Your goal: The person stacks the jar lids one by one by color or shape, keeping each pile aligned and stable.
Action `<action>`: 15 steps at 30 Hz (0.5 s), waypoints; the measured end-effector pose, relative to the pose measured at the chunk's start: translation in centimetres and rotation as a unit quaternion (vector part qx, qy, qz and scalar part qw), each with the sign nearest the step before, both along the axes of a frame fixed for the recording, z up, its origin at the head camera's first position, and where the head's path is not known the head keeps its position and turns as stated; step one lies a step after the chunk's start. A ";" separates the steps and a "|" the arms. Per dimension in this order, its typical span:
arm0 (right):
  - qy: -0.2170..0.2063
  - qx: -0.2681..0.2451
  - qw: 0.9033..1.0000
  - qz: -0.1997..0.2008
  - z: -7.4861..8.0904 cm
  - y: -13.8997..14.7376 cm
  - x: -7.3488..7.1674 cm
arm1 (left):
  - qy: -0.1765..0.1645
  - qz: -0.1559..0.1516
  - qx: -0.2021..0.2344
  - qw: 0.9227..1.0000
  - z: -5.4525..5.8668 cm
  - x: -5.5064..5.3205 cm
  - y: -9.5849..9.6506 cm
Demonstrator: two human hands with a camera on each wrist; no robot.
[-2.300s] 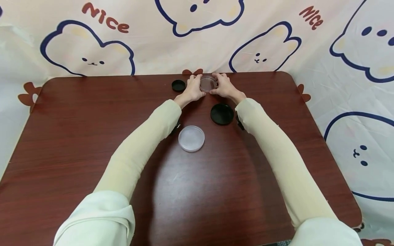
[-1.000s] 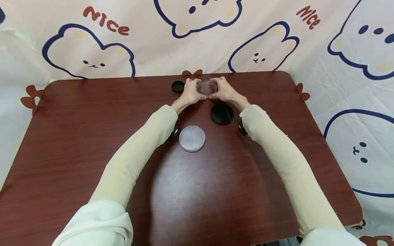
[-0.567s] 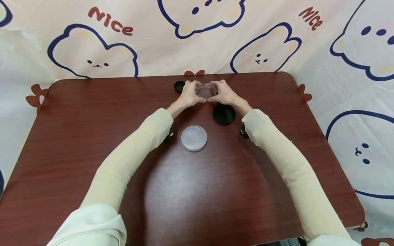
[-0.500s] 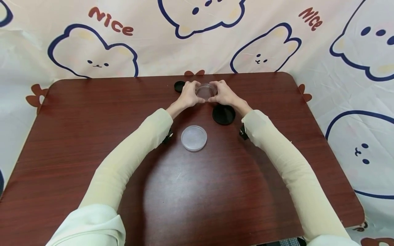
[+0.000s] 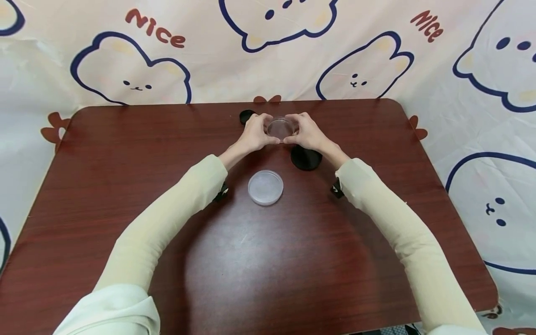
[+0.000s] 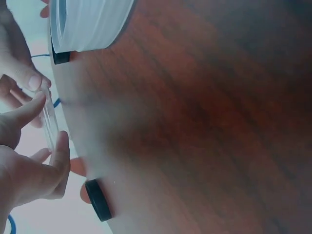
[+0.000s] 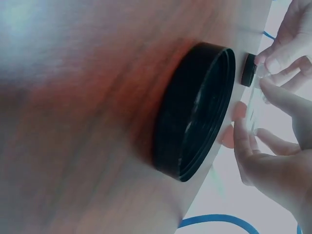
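Holding clear dish, edge-on only in wrist views.

I am holding both arms forward; my left hand and right hand are pinching, fingers curved inward.

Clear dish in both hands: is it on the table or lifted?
Lifted: the left hand and right hand hold the clear dish, and the left wrist view shows wall cloth between it and the table.

Dish is between left lid and right lid — container in front.
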State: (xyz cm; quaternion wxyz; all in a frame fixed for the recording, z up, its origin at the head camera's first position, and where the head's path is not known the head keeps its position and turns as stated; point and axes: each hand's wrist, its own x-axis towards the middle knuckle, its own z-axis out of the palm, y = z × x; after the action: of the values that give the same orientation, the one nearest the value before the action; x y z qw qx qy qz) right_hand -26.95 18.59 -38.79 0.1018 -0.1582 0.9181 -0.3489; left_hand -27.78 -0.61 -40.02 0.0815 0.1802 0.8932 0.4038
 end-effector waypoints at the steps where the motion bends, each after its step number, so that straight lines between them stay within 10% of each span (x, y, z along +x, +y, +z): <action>1: 0.002 -0.005 1.000 -0.003 0.0 0.1 0.2 | 0.001 -0.001 0.006 1.000 0.0 0.1 -0.1; 15: -0.016 -0.041 0.999 0.000 0.2 0.1 2.0 | 0.002 -0.022 0.011 1.000 0.9 1.7 -0.9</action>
State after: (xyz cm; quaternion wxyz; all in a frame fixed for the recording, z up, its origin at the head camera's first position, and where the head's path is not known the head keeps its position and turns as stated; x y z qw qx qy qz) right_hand -24.93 18.67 -38.58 0.1100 -0.1565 0.9012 -0.3889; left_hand -26.11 -1.54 -39.16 0.0863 0.2014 0.8847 0.4116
